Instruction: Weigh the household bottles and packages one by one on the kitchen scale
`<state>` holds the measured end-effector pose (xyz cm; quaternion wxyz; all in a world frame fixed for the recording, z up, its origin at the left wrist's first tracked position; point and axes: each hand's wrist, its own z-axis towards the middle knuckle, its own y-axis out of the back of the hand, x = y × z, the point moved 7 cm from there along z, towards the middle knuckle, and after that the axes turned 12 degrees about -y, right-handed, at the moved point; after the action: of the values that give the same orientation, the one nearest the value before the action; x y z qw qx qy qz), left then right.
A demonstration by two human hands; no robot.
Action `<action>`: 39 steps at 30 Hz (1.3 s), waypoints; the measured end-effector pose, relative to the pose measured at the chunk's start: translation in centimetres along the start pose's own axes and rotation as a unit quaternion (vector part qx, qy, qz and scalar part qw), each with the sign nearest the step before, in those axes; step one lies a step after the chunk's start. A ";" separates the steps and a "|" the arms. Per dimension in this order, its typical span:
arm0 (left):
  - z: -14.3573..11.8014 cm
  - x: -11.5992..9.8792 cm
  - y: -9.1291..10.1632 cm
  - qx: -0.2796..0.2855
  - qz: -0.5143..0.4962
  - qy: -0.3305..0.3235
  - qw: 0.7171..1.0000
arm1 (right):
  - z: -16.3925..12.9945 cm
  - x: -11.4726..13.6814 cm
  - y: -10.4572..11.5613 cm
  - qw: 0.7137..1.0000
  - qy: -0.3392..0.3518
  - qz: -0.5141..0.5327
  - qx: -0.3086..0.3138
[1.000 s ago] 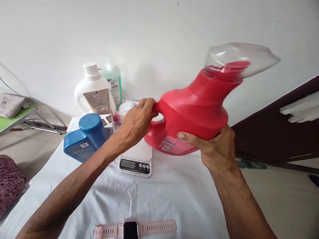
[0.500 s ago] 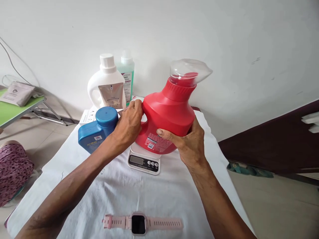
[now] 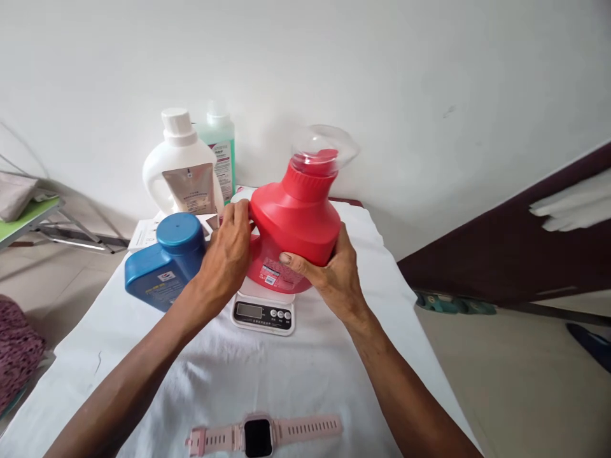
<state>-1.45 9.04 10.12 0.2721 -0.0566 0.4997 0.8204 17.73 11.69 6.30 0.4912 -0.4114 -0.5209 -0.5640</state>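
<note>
A red detergent jug (image 3: pixel 298 219) with a clear cap (image 3: pixel 322 145) stands nearly upright on a small white kitchen scale (image 3: pixel 263 312) in the middle of the cloth-covered table. My left hand (image 3: pixel 225 254) grips the jug's handle on its left side. My right hand (image 3: pixel 329 273) cups the jug's right side and lower body, thumb across the front label.
A blue bottle (image 3: pixel 167 261) stands left of the scale, with a white jug (image 3: pixel 181 168), a green bottle (image 3: pixel 220 149) and a white box (image 3: pixel 146 232) behind. A pink smartwatch (image 3: pixel 260 436) lies at the near edge of the white cloth (image 3: pixel 296 375). A dark board (image 3: pixel 515 248) is at right.
The jug has come down from a raised, tilted position at right to nearly upright on the scale. Both hands have kept their hold and moved left and down with it.
</note>
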 end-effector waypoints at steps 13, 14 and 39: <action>-11.9 -4.2 1.4 -0.163 0.122 -0.203 0.958 | 8.9 -15.6 4.0 0.870 -0.113 -0.478 0.053; -12.6 -3.9 1.1 -0.154 0.125 -0.207 0.958 | 9.9 -16.2 3.9 0.852 -0.120 -0.507 0.055; -17.0 1.9 -4.6 -0.065 0.012 -0.022 0.998 | 26.0 -17.5 9.2 0.860 -0.090 -0.502 -0.020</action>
<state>-3.83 -3.01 -2.58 0.2694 -0.0502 0.4394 0.8555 28.67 39.90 -5.97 0.0845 -0.1529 -0.6874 -0.7050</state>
